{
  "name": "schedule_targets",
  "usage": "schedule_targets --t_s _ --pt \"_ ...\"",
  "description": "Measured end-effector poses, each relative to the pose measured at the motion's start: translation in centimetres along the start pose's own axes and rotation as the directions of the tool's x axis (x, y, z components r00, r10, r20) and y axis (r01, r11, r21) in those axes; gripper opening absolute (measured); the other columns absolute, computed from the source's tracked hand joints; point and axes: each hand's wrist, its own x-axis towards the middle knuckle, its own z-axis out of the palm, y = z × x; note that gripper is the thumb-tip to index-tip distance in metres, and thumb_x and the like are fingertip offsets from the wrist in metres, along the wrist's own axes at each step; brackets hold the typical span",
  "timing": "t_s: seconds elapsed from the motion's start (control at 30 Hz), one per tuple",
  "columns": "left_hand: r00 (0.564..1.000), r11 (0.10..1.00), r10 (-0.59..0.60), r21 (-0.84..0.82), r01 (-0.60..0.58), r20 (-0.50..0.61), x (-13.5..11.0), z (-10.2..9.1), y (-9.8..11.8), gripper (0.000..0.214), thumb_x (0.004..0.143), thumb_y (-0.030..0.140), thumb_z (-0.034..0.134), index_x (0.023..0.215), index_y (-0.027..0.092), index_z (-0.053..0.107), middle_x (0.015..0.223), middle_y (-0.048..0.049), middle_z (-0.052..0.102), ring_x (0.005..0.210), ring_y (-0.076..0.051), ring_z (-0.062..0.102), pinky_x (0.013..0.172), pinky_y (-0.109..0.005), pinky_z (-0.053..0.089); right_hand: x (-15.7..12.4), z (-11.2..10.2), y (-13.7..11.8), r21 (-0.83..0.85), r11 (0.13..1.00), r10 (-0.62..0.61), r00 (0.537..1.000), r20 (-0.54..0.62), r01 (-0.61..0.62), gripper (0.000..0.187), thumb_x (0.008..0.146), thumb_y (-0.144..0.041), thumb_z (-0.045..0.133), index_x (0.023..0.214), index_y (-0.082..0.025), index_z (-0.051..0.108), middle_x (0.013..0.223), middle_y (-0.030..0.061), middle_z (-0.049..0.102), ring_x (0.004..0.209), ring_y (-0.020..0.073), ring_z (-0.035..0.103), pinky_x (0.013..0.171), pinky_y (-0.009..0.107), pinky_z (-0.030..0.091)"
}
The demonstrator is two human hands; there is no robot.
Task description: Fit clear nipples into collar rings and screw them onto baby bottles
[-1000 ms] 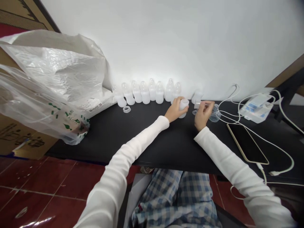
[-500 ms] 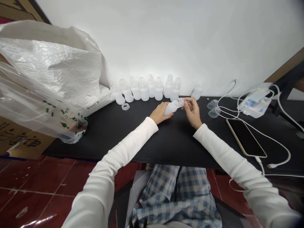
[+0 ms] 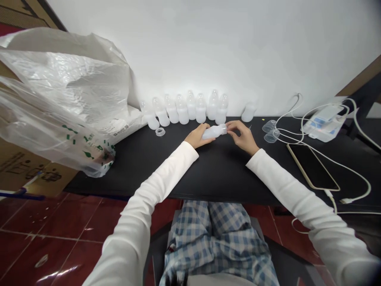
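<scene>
My left hand (image 3: pixel 199 136) is wrapped round a white baby bottle (image 3: pixel 212 132), which lies tilted with its neck pointing right. A clear screw ring (image 3: pixel 223 128) sits over the bottle's neck, in line with it. The fingertips of my right hand (image 3: pixel 241 135) pinch at the outer end of this ring. Whether a nipple is inside the ring is too small to tell. Behind my hands, several white baby bottles with clear domed caps (image 3: pixel 191 107) stand along the wall. A loose clear ring (image 3: pixel 160 132) lies on the black table (image 3: pixel 220 171) to the left.
One more bottle (image 3: pixel 249 112) stands apart at the back right. Two clear caps (image 3: pixel 270 131), white cables (image 3: pixel 300 137), a white device (image 3: pixel 324 123) and a phone (image 3: pixel 313 167) lie on the right. A large white sack (image 3: pixel 89 79) and a plastic bag (image 3: pixel 77 143) crowd the left.
The ring, earlier at an angle to the bottle's neck, now lines up with it. My right fingers have shifted to its outer end. The whole view has moved slightly.
</scene>
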Motion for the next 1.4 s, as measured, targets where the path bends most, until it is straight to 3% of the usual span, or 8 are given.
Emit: schedule_targets --t_s 0.17,0.33,0.5,0.6,0.73,0.93,1.17,1.4 --pt "0.999 0.994 0.03 0.105 -0.035 0.042 0.1 -0.8 -0.7 0.059 0.082 0.052 0.082 0.129 0.021 0.065 0.107 -0.0069 0.063 0.096 -0.023 0.068 0.085 -0.034 0.058 -0.3 0.3 0.0 0.011 1.0 0.02 0.998 0.055 -0.021 0.011 0.095 -0.036 0.065 0.095 -0.025 0.065 0.109 0.0096 0.069 0.106 0.0273 0.067 0.093 0.048 0.06" --pt "1.0 0.991 -0.001 0.13 -0.001 0.021 0.3 -0.7 -0.6 0.059 0.084 0.05 0.081 0.136 0.025 0.065 0.112 -0.0076 0.063 0.099 -0.024 0.069 0.087 -0.035 0.058 -0.9 1.0 1.4 0.16 0.955 0.242 0.968 0.061 -0.249 0.046 0.086 -0.054 0.074 0.121 -0.028 0.06 0.126 0.0094 0.064 0.107 0.0248 0.069 0.094 0.045 0.063" --pt "0.997 0.988 0.067 0.133 -0.073 0.045 0.3 -0.7 -0.1 0.06 0.087 0.046 0.078 0.14 0.025 0.06 0.124 -0.0101 0.065 0.115 -0.027 0.067 0.093 -0.036 0.058 -1.0 1.2 2.5 0.193 0.897 0.376 0.917 0.136 -0.397 0.049 0.082 -0.061 0.076 0.114 -0.026 0.065 0.11 0.0075 0.072 0.101 0.025 0.071 0.092 0.044 0.063" --pt "0.994 0.995 0.085 0.048 -0.089 0.064 0.2 -0.9 0.1 0.057 0.088 0.046 0.077 0.137 0.023 0.058 0.129 -0.0097 0.067 0.117 -0.027 0.067 0.095 -0.036 0.056 -0.9 1.0 2.2 0.14 0.935 0.313 0.945 0.1 -0.324 0.046 0.08 -0.054 0.081 0.114 -0.027 0.067 0.117 0.0071 0.072 0.102 0.0256 0.071 0.089 0.044 0.063" --pt "0.995 0.996 0.066 -0.069 -0.061 0.071 0.3 -1.2 0.3 0.052 0.085 0.053 0.076 0.123 0.02 0.065 0.118 -0.0084 0.072 0.108 -0.026 0.07 0.094 -0.036 0.055 -0.7 0.5 1.0 -0.056 0.997 0.061 0.994 0.087 -0.057 0.02 0.093 -0.039 0.07 0.108 -0.026 0.069 0.124 0.0095 0.072 0.115 0.0297 0.068 0.1 0.051 0.058" --pt "0.998 0.936 -0.058 -0.346 0.068 0.04 0.7 -1.1 0.3 0.048 0.086 0.064 0.066 0.103 0.019 0.07 0.105 -0.004 0.076 0.099 -0.023 0.07 0.095 -0.034 0.053 -0.4 0.2 -0.3 -0.147 0.984 -0.08 0.987 0.139 0.1 0.017 0.102 -0.032 0.055 0.1 -0.03 0.071 0.127 0.0078 0.074 0.117 0.0305 0.067 0.106 0.056 0.052" --pt "0.998 0.959 -0.053 -0.277 0.059 0.031 0.5 -1.5 0.4 0.044 0.083 0.057 0.073 0.106 0.02 0.072 0.112 -0.005 0.077 0.103 -0.024 0.07 0.097 -0.034 0.052 0.0 0.0 0.4 -0.045 0.99 0.141 0.981 0.132 -0.136 0.038 0.085 -0.049 0.078 0.116 -0.028 0.072 0.119 0.0063 0.076 0.101 0.0268 0.071 0.087 0.043 0.059" --pt "0.999 0.999 0.048 0.003 -0.048 0.014 -0.2 -1.1 0.7 0.048 0.086 0.05 0.077 0.125 0.023 0.07 0.118 -0.0081 0.075 0.109 -0.024 0.071 0.097 -0.035 0.054 -0.5 0.7 1.4 0.056 0.92 0.373 0.91 0.178 -0.388 0.046 0.089 -0.064 0.066 0.107 -0.021 0.071 0.085 0.0048 0.074 0.077 0.0206 0.069 0.075 0.037 0.059"
